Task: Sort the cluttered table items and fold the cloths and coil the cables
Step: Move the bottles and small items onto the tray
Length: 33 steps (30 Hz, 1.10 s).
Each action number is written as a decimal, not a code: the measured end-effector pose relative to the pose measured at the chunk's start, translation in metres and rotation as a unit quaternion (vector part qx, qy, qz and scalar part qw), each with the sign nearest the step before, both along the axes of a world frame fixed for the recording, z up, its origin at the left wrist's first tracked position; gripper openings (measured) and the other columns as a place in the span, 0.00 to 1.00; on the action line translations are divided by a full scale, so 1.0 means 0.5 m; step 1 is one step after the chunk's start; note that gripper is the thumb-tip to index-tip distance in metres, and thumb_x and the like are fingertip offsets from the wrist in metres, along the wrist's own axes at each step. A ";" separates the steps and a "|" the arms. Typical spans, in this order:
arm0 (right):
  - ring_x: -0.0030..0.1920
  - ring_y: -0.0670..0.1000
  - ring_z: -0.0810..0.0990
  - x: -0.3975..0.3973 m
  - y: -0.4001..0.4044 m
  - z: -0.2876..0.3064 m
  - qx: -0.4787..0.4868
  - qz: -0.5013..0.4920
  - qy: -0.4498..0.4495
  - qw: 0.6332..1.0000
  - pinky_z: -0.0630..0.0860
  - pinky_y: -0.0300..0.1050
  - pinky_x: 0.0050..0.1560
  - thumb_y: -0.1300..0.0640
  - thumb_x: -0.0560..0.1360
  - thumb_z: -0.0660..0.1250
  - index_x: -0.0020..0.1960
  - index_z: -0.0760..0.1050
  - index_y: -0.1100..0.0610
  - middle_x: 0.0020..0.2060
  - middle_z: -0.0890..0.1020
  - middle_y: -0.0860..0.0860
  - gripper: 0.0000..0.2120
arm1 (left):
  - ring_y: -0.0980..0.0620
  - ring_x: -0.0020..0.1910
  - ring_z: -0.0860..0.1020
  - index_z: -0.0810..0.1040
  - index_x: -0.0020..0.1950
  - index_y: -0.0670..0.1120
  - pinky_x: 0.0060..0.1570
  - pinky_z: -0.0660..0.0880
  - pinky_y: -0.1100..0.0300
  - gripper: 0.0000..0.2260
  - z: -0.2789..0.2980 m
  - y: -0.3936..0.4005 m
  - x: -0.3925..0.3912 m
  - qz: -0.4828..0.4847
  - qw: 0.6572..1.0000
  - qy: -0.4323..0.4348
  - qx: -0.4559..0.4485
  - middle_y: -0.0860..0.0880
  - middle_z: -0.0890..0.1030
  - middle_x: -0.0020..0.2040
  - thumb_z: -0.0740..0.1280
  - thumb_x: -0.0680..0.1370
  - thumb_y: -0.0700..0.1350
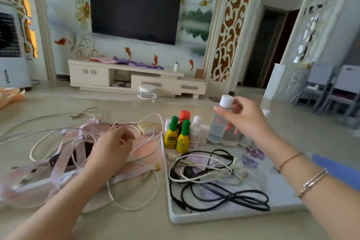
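My right hand (pixel 246 118) grips a clear bottle with a white cap (pixel 219 124) near its top, at the back of a flowered tray (pixel 280 185). Beside it stand two yellow bottles with green caps (pixel 183 140), a red-capped bottle (pixel 184 116) and small white bottles (pixel 196 132). Black and white cables (pixel 210 179) lie tangled on the tray. My left hand (pixel 114 147) rests with curled fingers on a pile of white cables (pixel 134 198) and pink cloth (pixel 39 181); whether it pinches a cable I cannot tell.
The table (pixel 136 226) runs wide to both sides. A blue object (pixel 339 169) lies past my right forearm. Behind the table are a white stool (pixel 147 92), a TV cabinet (pixel 136 79) and grey chairs (pixel 331 87).
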State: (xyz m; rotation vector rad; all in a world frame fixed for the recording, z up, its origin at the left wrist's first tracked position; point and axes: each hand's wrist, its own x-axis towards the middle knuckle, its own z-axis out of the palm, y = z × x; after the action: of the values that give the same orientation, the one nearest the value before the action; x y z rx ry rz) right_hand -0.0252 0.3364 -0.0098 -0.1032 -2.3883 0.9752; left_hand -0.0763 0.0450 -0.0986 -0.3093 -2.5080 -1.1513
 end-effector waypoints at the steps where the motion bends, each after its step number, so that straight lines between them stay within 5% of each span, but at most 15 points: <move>1: 0.25 0.44 0.80 -0.009 0.007 -0.013 0.008 -0.007 -0.001 1.000 0.70 0.39 0.23 0.44 0.72 0.71 0.48 0.74 0.56 0.34 0.75 0.51 0.16 | 0.50 0.41 0.77 0.77 0.39 0.54 0.44 0.72 0.55 0.12 -0.004 0.001 -0.003 0.000 1.000 0.002 0.001 0.53 0.81 0.41 0.66 0.73 0.36; 8: 0.30 0.48 0.84 -0.066 0.005 -0.059 0.008 0.016 -0.061 0.998 0.77 0.43 0.27 0.46 0.72 0.72 0.45 0.72 0.54 0.35 0.78 0.51 0.14 | 0.54 0.41 0.77 0.80 0.39 0.52 0.43 0.72 0.56 0.10 -0.014 0.011 -0.011 -0.016 1.000 0.008 -0.004 0.55 0.81 0.40 0.66 0.73 0.37; 15: 0.30 0.48 0.84 -0.076 0.013 -0.085 0.027 -0.003 -0.067 0.997 0.78 0.41 0.30 0.47 0.74 0.70 0.45 0.72 0.54 0.37 0.76 0.47 0.11 | 0.59 0.40 0.76 0.80 0.39 0.51 0.38 0.68 0.68 0.10 -0.017 0.010 -0.009 -0.014 1.000 0.006 0.000 0.56 0.80 0.40 0.65 0.74 0.37; 27: 0.38 0.52 0.82 -0.071 0.013 -0.088 0.134 -0.015 -0.064 0.989 0.81 0.57 0.42 0.41 0.72 0.68 0.50 0.72 0.54 0.39 0.79 0.51 0.17 | 0.55 0.40 0.77 0.79 0.38 0.53 0.44 0.72 0.55 0.11 -0.015 0.010 0.000 -0.017 1.000 -0.003 -0.008 0.55 0.80 0.39 0.65 0.74 0.37; 33: 0.39 0.45 0.78 -0.053 0.011 -0.096 0.131 -0.035 -0.163 0.977 0.75 0.42 0.35 0.44 0.72 0.70 0.56 0.63 0.55 0.42 0.76 0.48 0.23 | 0.54 0.40 0.77 0.79 0.38 0.52 0.43 0.71 0.56 0.11 -0.014 0.009 0.001 -0.019 1.000 0.000 -0.005 0.54 0.81 0.38 0.66 0.73 0.36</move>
State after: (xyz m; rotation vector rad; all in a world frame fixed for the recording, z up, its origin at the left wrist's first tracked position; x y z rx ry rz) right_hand -0.0520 0.3417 -0.0578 -0.2651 -2.7693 0.6425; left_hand -0.0757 0.0497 -0.1058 -0.3596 -2.5190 -1.1545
